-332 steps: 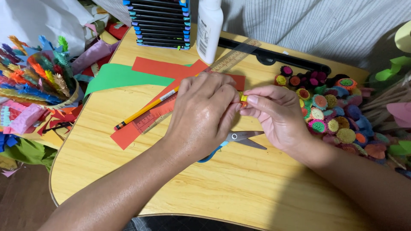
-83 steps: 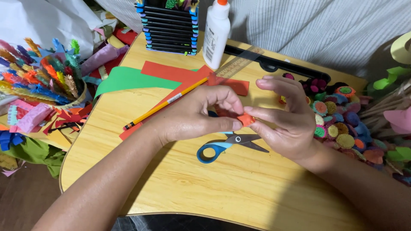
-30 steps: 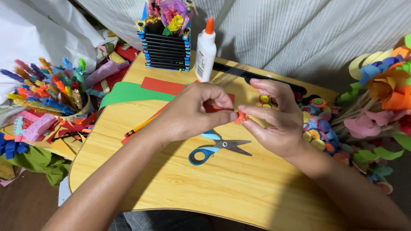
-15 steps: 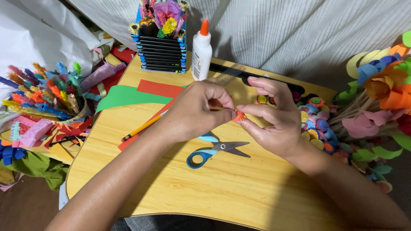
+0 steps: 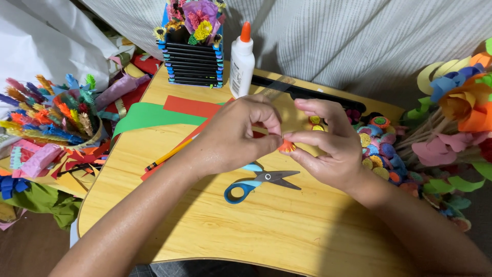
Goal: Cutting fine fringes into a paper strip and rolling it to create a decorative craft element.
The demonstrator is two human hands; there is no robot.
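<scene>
Craft clutter on a wooden lap table (image 5: 215, 231)

Blue-handled scissors (image 5: 259, 180) lay near a yellow pencil (image 5: 169, 155); a glue bottle (image 5: 242, 62) stood beside a black slatted holder (image 5: 193, 62), green paper (image 5: 148, 117) nearby.

Scissors (image 5: 259, 180) lie on the table (image 5: 215, 231), before the glue bottle (image 5: 241, 61).

Both forearms reach in from below, the left hand (image 5: 233, 136) and right hand (image 5: 328, 146) meeting fingertip to fingertip, thumbs and forefingers pinched together, other fingers curled.
</scene>
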